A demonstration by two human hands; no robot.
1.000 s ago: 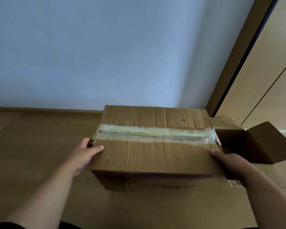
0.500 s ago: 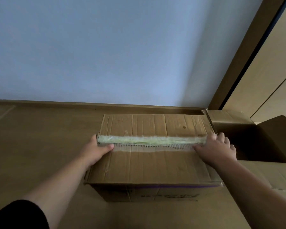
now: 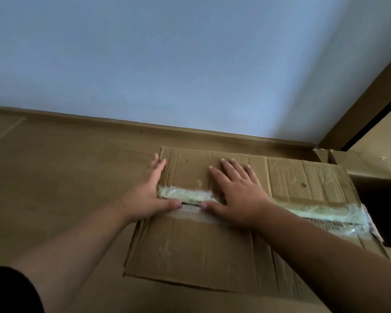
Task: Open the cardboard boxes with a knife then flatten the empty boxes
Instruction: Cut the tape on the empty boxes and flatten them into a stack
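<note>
A brown cardboard box (image 3: 201, 249) lies on the floor in front of me, its top crossed by a strip of worn greenish tape (image 3: 321, 211) along the centre seam. My left hand (image 3: 149, 195) lies flat at the box's left edge, fingers straight, thumb on the seam. My right hand (image 3: 237, 195) presses flat on the top just right of it, fingers spread, thumb near the left thumb. A narrow gap in the seam shows between the two thumbs. No knife is in view.
A second cardboard box (image 3: 368, 168), open with a dark inside, stands at the right against the first. A pale wall with a brown skirting board (image 3: 190, 132) runs behind. A wooden door frame (image 3: 366, 105) rises at the far right. Brown floor (image 3: 54, 188) spreads to the left.
The box was set down on the floor. Both hands left its ends and came onto the top; the right hand slid left along the seam to meet the left hand.
</note>
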